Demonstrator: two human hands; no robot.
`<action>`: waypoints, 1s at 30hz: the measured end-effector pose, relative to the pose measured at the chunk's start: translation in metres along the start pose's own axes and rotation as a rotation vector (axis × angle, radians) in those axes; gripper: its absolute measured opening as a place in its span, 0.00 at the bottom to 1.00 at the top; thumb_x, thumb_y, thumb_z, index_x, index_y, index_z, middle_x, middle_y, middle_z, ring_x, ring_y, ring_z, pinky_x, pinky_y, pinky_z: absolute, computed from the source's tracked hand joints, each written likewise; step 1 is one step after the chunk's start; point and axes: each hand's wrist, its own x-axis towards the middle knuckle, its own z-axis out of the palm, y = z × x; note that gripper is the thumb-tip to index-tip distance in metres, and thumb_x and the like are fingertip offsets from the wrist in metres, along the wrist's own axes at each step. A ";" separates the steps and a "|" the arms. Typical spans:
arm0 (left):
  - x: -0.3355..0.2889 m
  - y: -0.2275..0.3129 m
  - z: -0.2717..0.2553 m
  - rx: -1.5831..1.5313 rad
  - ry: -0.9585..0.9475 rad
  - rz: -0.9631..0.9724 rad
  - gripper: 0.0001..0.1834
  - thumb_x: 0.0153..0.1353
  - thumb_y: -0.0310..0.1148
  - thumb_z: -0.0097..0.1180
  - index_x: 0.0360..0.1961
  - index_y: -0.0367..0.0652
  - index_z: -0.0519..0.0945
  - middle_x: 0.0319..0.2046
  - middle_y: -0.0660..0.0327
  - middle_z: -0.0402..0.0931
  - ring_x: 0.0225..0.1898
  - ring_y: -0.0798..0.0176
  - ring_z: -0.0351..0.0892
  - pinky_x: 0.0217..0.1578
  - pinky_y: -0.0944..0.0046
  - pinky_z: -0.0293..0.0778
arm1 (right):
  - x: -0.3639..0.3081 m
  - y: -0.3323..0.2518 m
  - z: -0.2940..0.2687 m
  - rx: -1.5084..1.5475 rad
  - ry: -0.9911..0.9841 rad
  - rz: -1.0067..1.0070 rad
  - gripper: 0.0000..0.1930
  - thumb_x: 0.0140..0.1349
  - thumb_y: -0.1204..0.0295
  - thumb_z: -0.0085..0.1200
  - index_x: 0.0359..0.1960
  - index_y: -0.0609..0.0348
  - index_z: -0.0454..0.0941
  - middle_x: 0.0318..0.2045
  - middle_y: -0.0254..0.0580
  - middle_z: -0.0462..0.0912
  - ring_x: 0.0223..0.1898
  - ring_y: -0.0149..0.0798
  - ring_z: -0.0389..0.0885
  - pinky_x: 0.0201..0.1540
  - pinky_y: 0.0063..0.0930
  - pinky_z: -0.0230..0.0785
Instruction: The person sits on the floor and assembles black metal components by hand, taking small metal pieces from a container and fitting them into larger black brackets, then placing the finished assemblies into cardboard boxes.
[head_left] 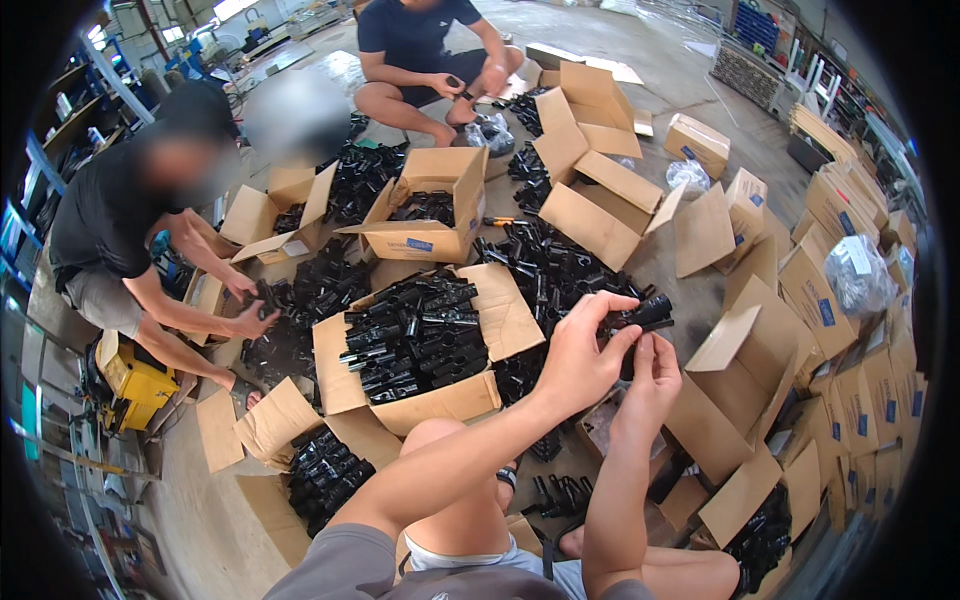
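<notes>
Up in front of me, right of the middle, both my hands are around one black tubular plastic part (655, 311). My left hand (585, 348) grips it between thumb and curled fingers, and its wider round end points right. From just below, my right hand (653, 375) pinches at its lower side with closed fingertips. My fingers cover part of the piece. Left of my hands, an open carton (440, 400) is heaped with similar black parts (415, 335). A loose pile of them (560, 255) lies on the floor beyond my hands.
An open box (745, 385) stands to my right, with stacked closed cartons (860, 400) behind it. A co-worker (110, 215) at left handles black parts; another person (425, 60) sits at the back. More part-filled boxes (425, 240) stand between us. A yellow case (135, 385) is far left.
</notes>
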 end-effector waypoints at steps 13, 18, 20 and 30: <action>0.002 -0.004 0.003 -0.097 -0.012 -0.070 0.14 0.62 0.20 0.63 0.49 0.37 0.80 0.41 0.58 0.81 0.37 0.67 0.80 0.38 0.67 0.76 | 0.005 0.000 -0.003 0.036 -0.047 -0.026 0.10 0.68 0.77 0.60 0.49 0.66 0.79 0.45 0.39 0.83 0.47 0.30 0.81 0.52 0.24 0.73; 0.002 0.002 0.006 -0.047 -0.048 -0.083 0.15 0.63 0.20 0.62 0.51 0.37 0.80 0.43 0.60 0.80 0.39 0.68 0.79 0.37 0.69 0.78 | 0.005 0.006 -0.007 -0.107 -0.006 -0.121 0.09 0.70 0.75 0.59 0.47 0.66 0.79 0.44 0.39 0.83 0.46 0.30 0.81 0.51 0.25 0.74; 0.002 0.001 0.006 -0.094 -0.052 -0.119 0.15 0.63 0.20 0.62 0.51 0.37 0.80 0.43 0.60 0.80 0.40 0.68 0.80 0.38 0.69 0.79 | 0.007 0.011 -0.008 -0.229 -0.007 -0.249 0.08 0.69 0.75 0.59 0.46 0.66 0.80 0.48 0.41 0.81 0.47 0.31 0.81 0.53 0.27 0.74; 0.005 -0.007 0.001 -0.260 -0.094 -0.296 0.13 0.67 0.23 0.60 0.52 0.36 0.80 0.42 0.60 0.83 0.40 0.71 0.82 0.40 0.71 0.77 | 0.004 -0.009 -0.006 -0.061 0.006 0.011 0.10 0.64 0.77 0.64 0.45 0.68 0.81 0.41 0.42 0.85 0.41 0.31 0.83 0.50 0.25 0.76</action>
